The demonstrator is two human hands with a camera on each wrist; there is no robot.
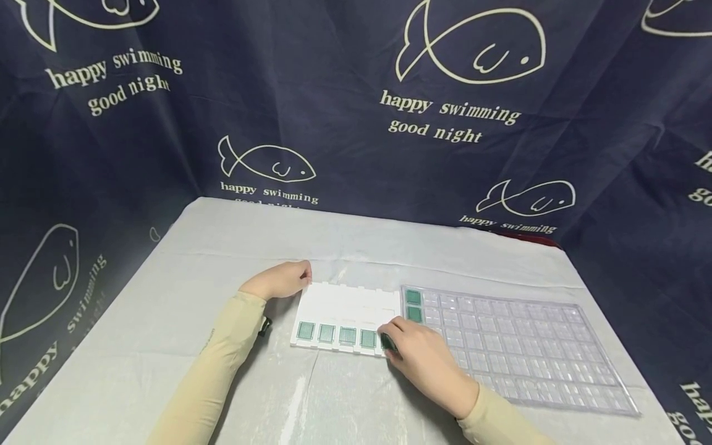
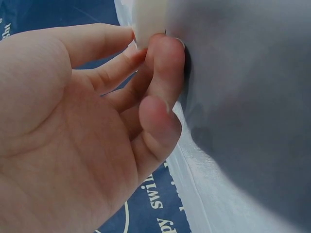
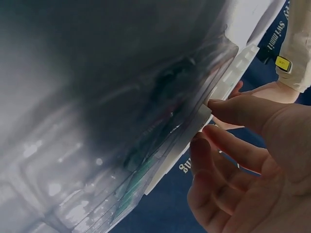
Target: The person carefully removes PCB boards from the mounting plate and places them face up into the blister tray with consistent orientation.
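Note:
A white slotted tray (image 1: 342, 301) lies flat, with several small green circuit boards (image 1: 347, 335) in a row along its near side. At its far left corner my left hand (image 1: 285, 279) pinches the edge; the left wrist view has thumb and fingertips at the white tray's corner (image 2: 149, 22). My right hand (image 1: 425, 358) holds another dark green circuit board (image 1: 387, 342) at the tray's near right corner, in line with the row. In the right wrist view, thumb and fingertips of the right hand (image 3: 238, 150) meet at the tray's edge (image 3: 180, 150), and the held board is hidden.
Right of the white tray lies a large clear plastic compartment tray (image 1: 528, 334), its left edge close to the white one. Two green circuit boards (image 1: 414, 305) sit in its far left compartments. A pale cloth covers the table (image 1: 250, 389); a dark blue printed curtain (image 1: 345, 80) hangs behind.

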